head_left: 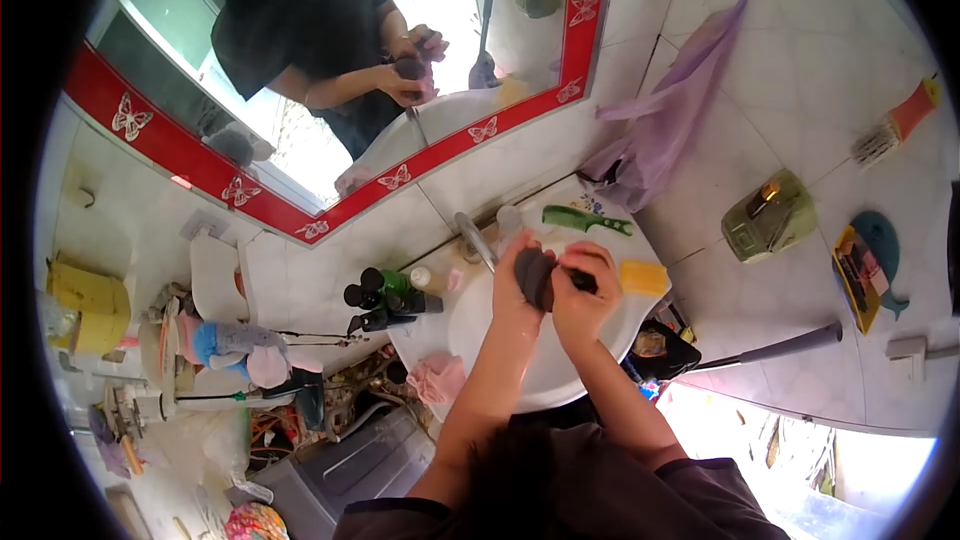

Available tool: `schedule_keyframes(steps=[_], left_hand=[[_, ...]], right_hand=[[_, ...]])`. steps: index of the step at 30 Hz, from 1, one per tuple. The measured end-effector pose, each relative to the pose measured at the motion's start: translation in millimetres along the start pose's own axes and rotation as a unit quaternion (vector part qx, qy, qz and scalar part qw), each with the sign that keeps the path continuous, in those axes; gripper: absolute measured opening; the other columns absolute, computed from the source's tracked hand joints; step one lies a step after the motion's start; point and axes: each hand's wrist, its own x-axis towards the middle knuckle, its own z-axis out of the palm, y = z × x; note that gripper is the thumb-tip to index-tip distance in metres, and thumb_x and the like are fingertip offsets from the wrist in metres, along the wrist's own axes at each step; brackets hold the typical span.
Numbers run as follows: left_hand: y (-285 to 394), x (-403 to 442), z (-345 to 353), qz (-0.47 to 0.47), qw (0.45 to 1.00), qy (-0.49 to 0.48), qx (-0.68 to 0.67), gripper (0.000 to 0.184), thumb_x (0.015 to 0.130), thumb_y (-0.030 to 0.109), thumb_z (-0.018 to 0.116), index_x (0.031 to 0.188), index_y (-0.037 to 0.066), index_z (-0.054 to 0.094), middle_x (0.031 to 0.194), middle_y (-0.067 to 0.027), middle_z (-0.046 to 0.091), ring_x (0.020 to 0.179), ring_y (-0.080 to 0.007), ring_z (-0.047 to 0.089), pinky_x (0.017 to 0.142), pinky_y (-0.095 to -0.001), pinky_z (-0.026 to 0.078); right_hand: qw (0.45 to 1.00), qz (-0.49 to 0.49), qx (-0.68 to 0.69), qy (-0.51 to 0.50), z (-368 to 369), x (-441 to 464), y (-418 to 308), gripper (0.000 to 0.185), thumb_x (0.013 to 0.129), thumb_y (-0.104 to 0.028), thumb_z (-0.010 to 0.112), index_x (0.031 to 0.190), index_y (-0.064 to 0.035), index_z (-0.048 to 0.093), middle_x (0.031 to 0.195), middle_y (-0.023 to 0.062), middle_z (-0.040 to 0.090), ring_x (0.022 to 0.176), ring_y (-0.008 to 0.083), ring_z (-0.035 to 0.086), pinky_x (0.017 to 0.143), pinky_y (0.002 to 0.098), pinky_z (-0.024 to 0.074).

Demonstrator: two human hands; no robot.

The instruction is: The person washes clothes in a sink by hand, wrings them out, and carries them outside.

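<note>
Over the white sink (480, 345), my left hand (512, 295) is closed round a dark grey, rounded object (534, 278) whose kind I cannot make out. Beside it, almost touching, my right hand (588, 302) has its fingers curled round a smaller black thing (581, 281), too unclear to name. Both forearms reach forward over the basin's front rim. The metal faucet (475, 240) rises just left of my left hand. A green comb (586, 220) lies on the sink's back ledge, beyond my hands. To the right of my right hand sits a yellow block (644, 278).
Dark bottles (378, 298) and a pink cloth (437, 378) stand along the sink's left side. A red-framed mirror (480, 130) hangs above, reflecting a person. On the right wall are a purple bag (680, 120), a green holder (770, 217) and a brush (897, 123).
</note>
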Motion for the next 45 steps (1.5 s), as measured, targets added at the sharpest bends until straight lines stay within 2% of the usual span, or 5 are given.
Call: schedule_keyframes(steps=[2,16,41,43,45], left_hand=[[1.1,12.3,-7.6,-0.143,0.983,-0.111,0.001,0.020,0.074,0.017,0.058,0.088,0.006,0.050,0.070,-0.0018,0.050,0.065,-0.0175,0.052,0.060,-0.0286,0.045],[-9.5,42.5,14.9,-0.557,0.768,-0.139,0.283,0.009,0.068,0.012,0.052,0.066,0.005,0.046,0.060,-0.0032,0.047,0.053,-0.0146,0.049,0.052,-0.0249,0.042],[-82.1,52.0,-29.5,-0.232,0.739,-0.168,0.609,0.015,0.065,0.015,0.059,0.068,0.000,0.059,0.059,-0.0117,0.057,0.052,-0.0201,0.057,0.049,-0.0303,0.045],[-81.1,63.3,-41.0,0.101,0.458,-0.433,0.769,0.018,0.062,0.019,0.061,0.067,0.001,0.061,0.061,-0.0141,0.058,0.054,-0.0208,0.058,0.052,-0.0299,0.046],[-88.4,74.0,-47.9,0.072,0.526,-0.392,0.751,0.020,0.061,0.021,0.062,0.068,0.002,0.062,0.063,-0.0147,0.059,0.055,-0.0212,0.058,0.054,-0.0295,0.046]], right_hand=[[0.948,-0.271,-0.127,-0.103,-7.4,4.3,-7.5,0.018,0.055,0.012,0.058,0.063,-0.0035,0.054,0.074,0.0072,0.052,0.068,0.0210,0.051,0.060,0.0283,0.0430],[0.708,-0.553,-0.247,-0.363,-34.6,5.2,1.2,0.015,0.048,-0.013,0.057,0.062,-0.0154,0.051,0.076,0.0022,0.053,0.066,0.0183,0.046,0.061,0.0329,0.0393],[0.245,-0.658,-0.276,-0.656,-92.8,-8.5,55.2,0.007,0.061,-0.018,0.055,0.057,-0.0159,0.060,0.062,-0.0047,0.052,0.071,0.0166,0.050,0.061,0.0316,0.0369],[0.231,-0.644,-0.278,-0.674,-93.9,-10.1,58.7,0.007,0.061,-0.018,0.055,0.058,-0.0154,0.060,0.061,-0.0054,0.052,0.070,0.0159,0.050,0.060,0.0313,0.0371],[0.191,-0.640,-0.297,-0.682,-93.5,-11.4,57.8,0.008,0.061,-0.016,0.056,0.061,-0.0134,0.063,0.062,-0.0030,0.056,0.065,0.0166,0.054,0.057,0.0319,0.0388]])
